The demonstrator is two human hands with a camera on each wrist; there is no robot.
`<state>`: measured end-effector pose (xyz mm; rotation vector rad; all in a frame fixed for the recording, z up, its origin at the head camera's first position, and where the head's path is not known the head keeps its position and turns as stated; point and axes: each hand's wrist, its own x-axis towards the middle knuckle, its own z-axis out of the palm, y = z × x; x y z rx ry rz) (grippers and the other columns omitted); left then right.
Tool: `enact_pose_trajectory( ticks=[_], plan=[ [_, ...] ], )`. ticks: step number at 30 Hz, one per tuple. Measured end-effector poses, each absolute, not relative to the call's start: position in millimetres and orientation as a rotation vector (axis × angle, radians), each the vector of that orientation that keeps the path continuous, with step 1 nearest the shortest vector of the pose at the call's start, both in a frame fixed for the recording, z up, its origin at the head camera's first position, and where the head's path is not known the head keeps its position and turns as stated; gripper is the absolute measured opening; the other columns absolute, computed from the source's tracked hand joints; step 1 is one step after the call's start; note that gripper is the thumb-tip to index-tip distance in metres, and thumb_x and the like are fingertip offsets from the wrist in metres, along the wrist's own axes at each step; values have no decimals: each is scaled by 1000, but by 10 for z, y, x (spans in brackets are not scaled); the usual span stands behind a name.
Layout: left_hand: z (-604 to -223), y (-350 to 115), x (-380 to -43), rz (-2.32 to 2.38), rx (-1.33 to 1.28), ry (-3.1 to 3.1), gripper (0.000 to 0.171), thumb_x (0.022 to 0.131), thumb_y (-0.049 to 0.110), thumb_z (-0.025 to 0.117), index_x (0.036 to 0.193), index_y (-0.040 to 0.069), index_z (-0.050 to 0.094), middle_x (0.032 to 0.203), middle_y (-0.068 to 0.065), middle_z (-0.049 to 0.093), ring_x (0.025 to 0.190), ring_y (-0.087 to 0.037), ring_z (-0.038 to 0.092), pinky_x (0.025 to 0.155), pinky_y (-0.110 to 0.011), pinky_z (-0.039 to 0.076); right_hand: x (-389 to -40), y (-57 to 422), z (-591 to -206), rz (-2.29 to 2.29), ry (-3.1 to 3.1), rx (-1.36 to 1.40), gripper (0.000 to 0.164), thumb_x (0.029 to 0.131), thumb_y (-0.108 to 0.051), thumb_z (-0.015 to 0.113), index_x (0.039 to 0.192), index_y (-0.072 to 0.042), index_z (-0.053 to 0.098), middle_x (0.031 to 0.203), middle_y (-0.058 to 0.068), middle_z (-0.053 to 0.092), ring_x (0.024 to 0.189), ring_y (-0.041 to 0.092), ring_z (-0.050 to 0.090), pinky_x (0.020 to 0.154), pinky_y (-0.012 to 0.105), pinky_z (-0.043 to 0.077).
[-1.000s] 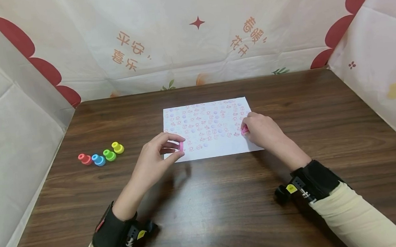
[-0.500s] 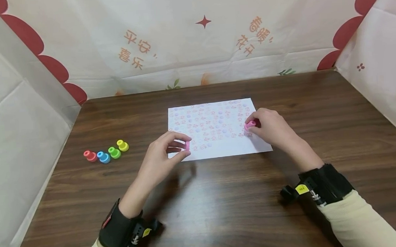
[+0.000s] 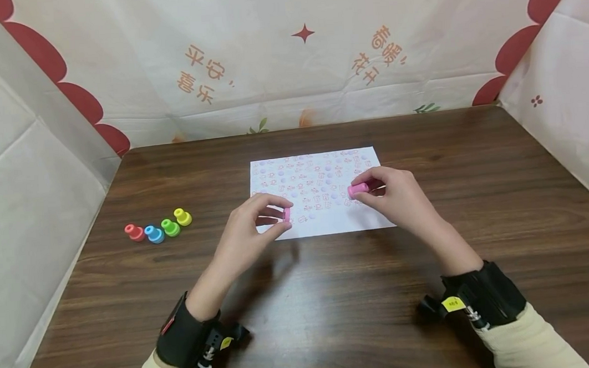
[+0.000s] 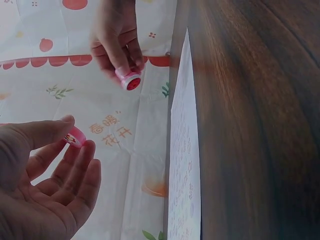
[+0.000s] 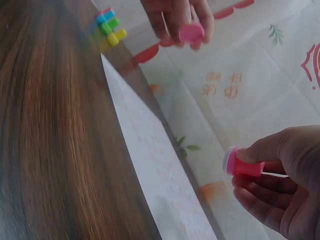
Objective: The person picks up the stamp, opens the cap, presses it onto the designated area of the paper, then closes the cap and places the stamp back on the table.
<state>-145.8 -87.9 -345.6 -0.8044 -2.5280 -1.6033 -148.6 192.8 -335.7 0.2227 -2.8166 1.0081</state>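
My left hand [image 3: 244, 225] pinches a pink stamp cap [image 3: 287, 214] between thumb and fingertips, above the left part of the stamped paper [image 3: 334, 223]. In the left wrist view this cap [image 4: 75, 137] looks short and round. My right hand [image 3: 407, 200] grips a pink toy stamp [image 3: 357, 190] over the paper's right half, lying sideways between thumb and fingers. Its red stamping face [image 4: 133, 84] shows uncovered in the left wrist view. The right wrist view shows the stamp's white rim [image 5: 226, 160] pointing left, toward the cap. Stamp and cap are apart.
To the left on the brown wooden table [image 3: 301, 317] stand four-coloured stamps in a slanting row: red [image 3: 134, 232], blue [image 3: 154, 234], green [image 3: 170, 227] and yellow [image 3: 182, 216]. Rows of small red and purple prints cover much of the paper. A printed white cloth [image 3: 268, 68] hangs behind.
The right hand has lifted the stamp from the paper's right edge and moved it left, turning it sideways. The left hand with the cap has shifted slightly right.
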Motion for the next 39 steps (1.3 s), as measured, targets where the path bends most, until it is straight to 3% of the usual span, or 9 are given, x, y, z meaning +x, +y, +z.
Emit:
enact_pose_trajectory(
  ticks=[9,15,18,28,35,39],
  plan=[
    [-3468,-846,-1451,-1608,-809,-2517,27,79,4,76,105,6,67,102,-7,68,91,-16,67,84,-45,59,-1369,1741,-3299,1111,-2737,299,18,81,-11,76,97,-7,70,90,9,71,78,19,64,69,39,58],
    [-3477,-812,-1452,-1625,-811,-2513,27,79,4,76,105,6,67,102,-8,68,91,-17,67,83,-47,59,-1325,1645,-3300,1198,-2671,350,16,81,-12,76,96,-8,71,87,7,73,76,14,64,67,17,55],
    [-3484,-792,-1451,-1627,-813,-2520,27,79,4,76,105,7,67,103,-8,68,91,-16,67,82,-46,59,-1301,1601,-3300,1254,-2649,378,16,81,-11,75,96,-8,71,87,7,73,76,13,64,67,11,53],
    [-3523,-708,-1439,-1658,-829,-2520,27,80,4,75,105,6,66,104,-9,67,91,-17,67,79,-45,61,-1226,1468,-3326,1352,-2623,422,14,81,-11,75,94,-10,70,86,3,72,77,10,65,71,17,56],
    [-3539,-666,-1417,-1669,-835,-2503,32,79,4,76,108,6,63,108,-9,67,93,-18,66,77,-43,61,-1202,1365,-3374,1412,-2606,487,15,80,-12,77,92,-8,68,85,4,70,76,9,65,73,31,60],
    [-3553,-655,-1415,-1688,-850,-2492,31,79,3,76,107,5,63,108,-10,67,94,-18,66,77,-42,61,-1190,1329,-3381,1445,-2597,510,15,79,-10,77,91,-7,68,86,4,70,76,9,65,73,33,60]
  ],
)
